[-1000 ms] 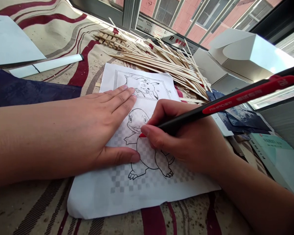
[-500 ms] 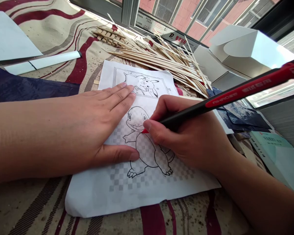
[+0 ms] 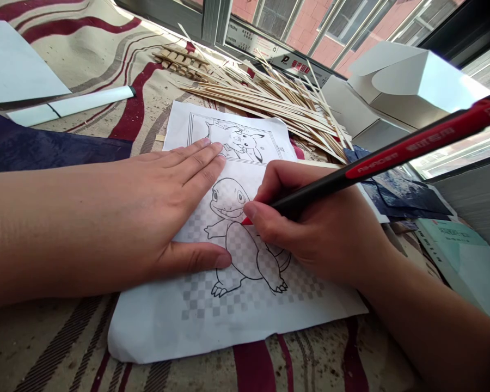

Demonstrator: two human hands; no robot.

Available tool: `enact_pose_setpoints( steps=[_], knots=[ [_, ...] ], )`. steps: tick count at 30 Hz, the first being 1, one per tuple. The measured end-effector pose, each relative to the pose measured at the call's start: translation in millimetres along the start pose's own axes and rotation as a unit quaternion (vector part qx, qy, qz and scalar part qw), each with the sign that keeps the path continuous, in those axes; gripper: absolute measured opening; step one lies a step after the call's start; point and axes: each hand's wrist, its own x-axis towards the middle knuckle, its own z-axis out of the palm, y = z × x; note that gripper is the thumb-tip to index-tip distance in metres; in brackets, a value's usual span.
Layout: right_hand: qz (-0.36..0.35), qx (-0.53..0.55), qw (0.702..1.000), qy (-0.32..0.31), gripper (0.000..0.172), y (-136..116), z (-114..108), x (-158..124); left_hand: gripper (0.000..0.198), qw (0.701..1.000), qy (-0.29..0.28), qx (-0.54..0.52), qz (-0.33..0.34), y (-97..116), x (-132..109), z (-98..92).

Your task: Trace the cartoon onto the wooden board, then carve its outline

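Note:
A white paper sheet (image 3: 147,332) lies on the cloth, printed with a grey checker pattern and a line drawing of a cartoon lizard-like creature (image 3: 240,256). A second white sheet (image 3: 188,122) with a framed cartoon drawing (image 3: 237,144) lies partly under my left hand (image 3: 175,207). That hand rests flat on the papers, fingers apart, holding nothing. My right hand (image 3: 306,223) grips a red-and-black pen (image 3: 387,163). The pen's red tip touches the paper at the creature's chin and chest outline.
A pile of thin wooden sticks (image 3: 269,103) and a white cardboard box (image 3: 416,81) sit behind the papers. Dark blue sheets (image 3: 44,147), a white tube (image 3: 73,106) and a pale green book (image 3: 461,267) lie nearby on the striped cloth (image 3: 310,348), below a window.
The pen tip has moved slightly right along the creature's outline. My left hand stays in place, and the view has shifted a little.

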Motion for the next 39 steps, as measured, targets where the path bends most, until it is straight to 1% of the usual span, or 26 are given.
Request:
enact_pose_setpoints(
  steps=[6,13,19,25,28,31,35,39],
  knots=[
    [0.0,0.003,1.0,-0.004,0.03,-0.1,-1.9,-1.4,0.118,1.0,0.0,0.007,0.003,-2.0,-2.0,0.9],
    [0.005,0.016,1.0,-0.018,0.031,-0.5,-4.8,-3.7,0.124,1.0,-0.008,0.026,-0.006,2.0,2.2,0.1],
    [0.005,0.024,0.999,-0.034,0.029,-0.1,-7.7,-5.0,0.114,0.998,-0.003,0.06,0.018,-1.3,-5.3,0.9],
    [0.007,0.029,0.998,-0.046,0.027,-1.3,-10.3,-6.9,0.114,0.998,-0.016,0.065,0.022,-3.8,-4.5,1.9],
    [0.02,0.023,0.998,-0.06,0.027,-2.6,-11.9,-8.7,0.117,0.997,-0.026,0.06,0.041,-9.5,-3.8,3.8],
    [0.035,0.031,0.996,-0.071,0.026,-3.3,-12.5,-9.5,0.113,0.997,-0.025,0.051,0.058,-14.1,-5.1,5.4],
    [0.031,0.051,0.995,-0.079,0.025,-2.5,-12.2,-9.5,0.117,0.998,-0.027,0.039,0.046,-11.8,-5.6,4.8],
    [0.026,0.045,0.995,-0.087,0.025,-1.5,-12.8,-9.6,0.12,0.999,-0.026,0.034,0.033,-6.6,-3.5,3.5]
  ],
)
